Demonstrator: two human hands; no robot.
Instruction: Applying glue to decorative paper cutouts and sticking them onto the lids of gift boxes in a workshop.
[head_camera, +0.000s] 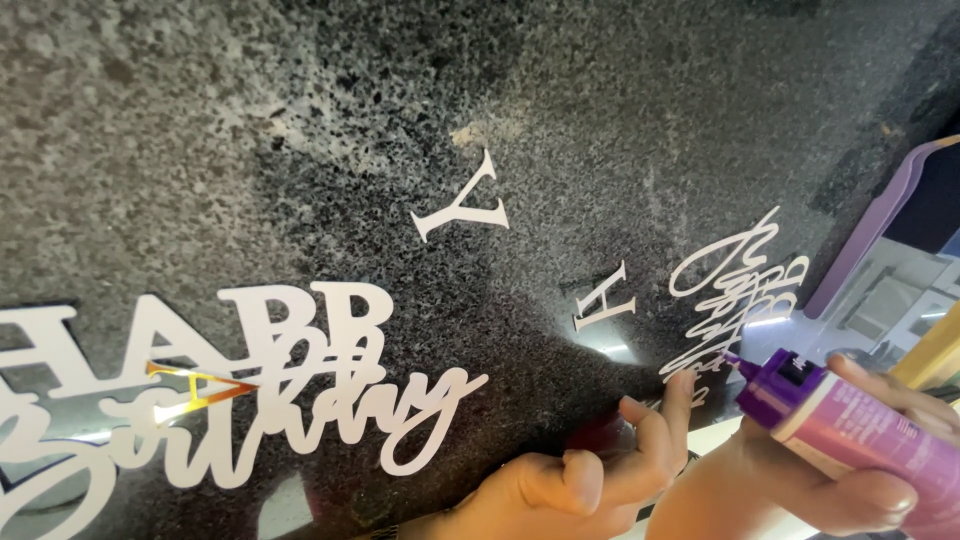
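A dark speckled granite surface (300, 120) is seen from above, with white paper-cut lettering laid flat on it. At the lower right, a purple glue tube (850, 420) is gripped in the right hand (850, 480), the fingers closed fully around its barrel, and its fine nozzle is pointed at the bottom of a white cursive cutout (735, 290). The left hand (590, 480) is held beside it, most fingers loosely curled and empty, while one fingertip (683, 382) is pressed on, or just beside, the cutout's lower edge; actual contact cannot be confirmed.

The cursive cutout is judged to be very light, thin and flimsy, with narrow loops that could tear or bend; it is best steadied with a flat fingertip on its broader strokes and lifted from an edge. The tube looks soft and squeezable, best held mid-barrel.

Nearby, a loose white letter Y (465, 200) and a letter H (603, 300) are set apart, and a larger white greeting cutout (250, 380) with one gold mirrored letter (195, 385) lies at the left. A lilac panel edge (870, 230) is seen at the right.
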